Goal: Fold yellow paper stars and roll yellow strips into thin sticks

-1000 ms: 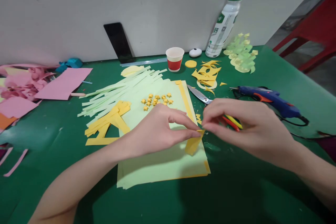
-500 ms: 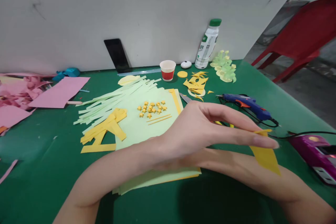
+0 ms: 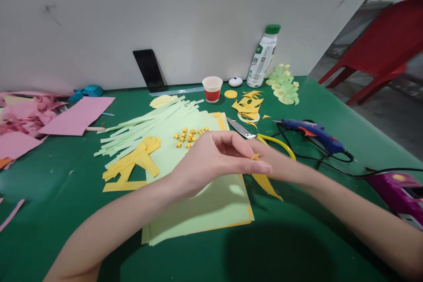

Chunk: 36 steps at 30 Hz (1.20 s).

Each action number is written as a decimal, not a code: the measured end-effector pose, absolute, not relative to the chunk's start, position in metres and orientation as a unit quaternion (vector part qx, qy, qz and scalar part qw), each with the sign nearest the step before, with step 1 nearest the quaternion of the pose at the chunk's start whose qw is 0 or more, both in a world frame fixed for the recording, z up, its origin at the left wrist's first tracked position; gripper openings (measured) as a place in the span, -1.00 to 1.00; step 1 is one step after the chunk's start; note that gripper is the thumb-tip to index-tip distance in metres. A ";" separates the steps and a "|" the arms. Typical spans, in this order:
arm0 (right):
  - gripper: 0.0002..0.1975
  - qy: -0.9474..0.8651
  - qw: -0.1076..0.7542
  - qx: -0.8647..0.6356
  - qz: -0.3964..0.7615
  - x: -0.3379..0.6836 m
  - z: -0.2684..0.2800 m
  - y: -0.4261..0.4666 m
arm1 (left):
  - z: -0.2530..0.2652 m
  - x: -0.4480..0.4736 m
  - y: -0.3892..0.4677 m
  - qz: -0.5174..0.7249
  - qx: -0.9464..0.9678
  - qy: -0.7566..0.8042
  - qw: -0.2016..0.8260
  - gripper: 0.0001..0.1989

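Note:
My left hand (image 3: 211, 158) is closed in a pinch on a yellow paper strip (image 3: 267, 186), whose free end hangs below the thumb. Behind it, my right hand (image 3: 264, 154) is mostly covered, and its fingers are hidden. Both hands are above a stack of pale green sheets (image 3: 205, 211). Several small yellow folded paper stars (image 3: 184, 136) lie on the stack, partly hidden by my left hand. Scissors with yellow handles (image 3: 280, 142) rest just beyond my right hand. More yellow paper strips (image 3: 145, 158) are piled left of my left hand.
Pale green strips (image 3: 125, 134) and pink paper (image 3: 79, 116) lie on the left. Along the wall stand a phone (image 3: 148, 70), a paper cup (image 3: 212, 90) and a bottle (image 3: 263, 57). A blue glue gun (image 3: 312, 134) with its cord and a purple power strip (image 3: 401, 191) are on the right.
My left hand has moved left with the yellow strip, from over the right forearm to in front of my right hand. My right forearm has shifted up and right, uncovering the scissors' handles.

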State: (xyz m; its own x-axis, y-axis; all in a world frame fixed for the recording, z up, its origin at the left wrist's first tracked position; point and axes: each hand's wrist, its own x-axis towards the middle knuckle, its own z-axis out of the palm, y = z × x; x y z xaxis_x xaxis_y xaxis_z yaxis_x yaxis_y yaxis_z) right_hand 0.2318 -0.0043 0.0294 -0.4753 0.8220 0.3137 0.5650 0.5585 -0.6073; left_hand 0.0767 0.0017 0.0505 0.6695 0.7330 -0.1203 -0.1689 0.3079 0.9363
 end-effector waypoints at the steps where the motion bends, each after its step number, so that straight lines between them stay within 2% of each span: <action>1: -0.76 -0.823 0.304 -0.420 0.232 0.236 0.034 -0.002 | 0.050 0.075 0.003 0.287 0.503 0.275 0.768 -0.80; 4: -0.83 -0.787 0.357 -0.445 0.233 0.250 0.051 -0.008 | 0.048 0.073 0.006 0.249 0.507 0.295 0.771 -0.78; 8: -0.92 -0.805 0.353 -0.399 0.259 0.250 0.061 -0.023 | 0.042 0.074 0.009 0.218 0.539 0.318 0.749 -0.77; 13: -0.83 -0.801 0.325 -0.438 0.245 0.240 0.057 -0.027 | 0.037 0.072 0.012 0.219 0.610 0.336 0.683 -0.83; 17: -0.84 -0.812 0.322 -0.444 0.200 0.240 0.058 -0.024 | 0.039 0.068 0.016 0.212 0.661 0.337 0.636 -0.94; 20: -0.86 -0.811 0.330 -0.446 0.188 0.242 0.059 -0.023 | 0.040 0.064 0.021 0.189 0.660 0.325 0.650 -0.97; 26: -0.89 -0.798 0.326 -0.450 0.234 0.244 0.058 -0.020 | 0.040 0.058 0.024 0.132 0.638 0.272 0.708 -0.84; 30: -0.89 -0.795 0.326 -0.445 0.252 0.247 0.057 -0.017 | 0.040 0.058 0.023 0.125 0.648 0.292 0.693 -0.80; 36: -0.83 -0.811 0.305 -0.439 0.238 0.251 0.053 -0.015 | 0.039 0.060 0.019 0.178 0.605 0.300 0.716 -0.92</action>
